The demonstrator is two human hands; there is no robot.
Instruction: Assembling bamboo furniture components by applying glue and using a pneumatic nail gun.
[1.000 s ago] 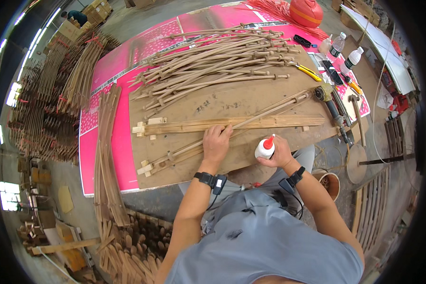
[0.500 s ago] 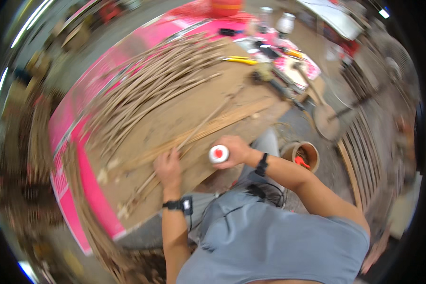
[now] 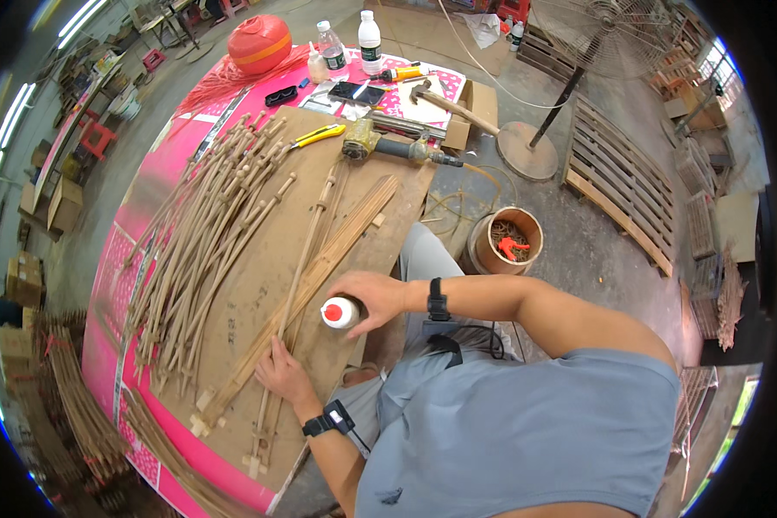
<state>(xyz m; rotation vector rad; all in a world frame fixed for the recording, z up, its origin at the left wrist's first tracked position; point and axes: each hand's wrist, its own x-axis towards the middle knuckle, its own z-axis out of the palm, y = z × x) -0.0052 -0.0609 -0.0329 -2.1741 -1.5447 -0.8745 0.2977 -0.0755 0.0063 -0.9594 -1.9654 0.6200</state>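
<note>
Two bare hands work at the near edge of a brown worktop (image 3: 259, 285). The left hand (image 3: 281, 371) lies flat, its fingers spread open, pressing down on a long flat bundle of thin wood strips (image 3: 319, 268) and gripping nothing. Just beside it, the right hand (image 3: 371, 298) has its fingers curled tight around a small white glue bottle (image 3: 339, 312) with a red cap, held just above the worktop's near edge, close to the strips. Both wrists wear black bands. Past the hands, a big heap of thin brown sticks (image 3: 207, 233) lies spread over the left part of the worktop. To the right, on the floor, a round brown tub (image 3: 505, 242) holds a small red thing. Farther along the worktop lie a yellow knife (image 3: 319, 135) and a grey power tool (image 3: 388, 147). Behind them, on a pink sheet (image 3: 406, 99), are a hammer (image 3: 445, 102), a black phone (image 3: 360, 92) and two clear bottles (image 3: 351, 45) with white caps and dark label bands. Farthest back sits a round orange lantern (image 3: 259, 43).
</note>
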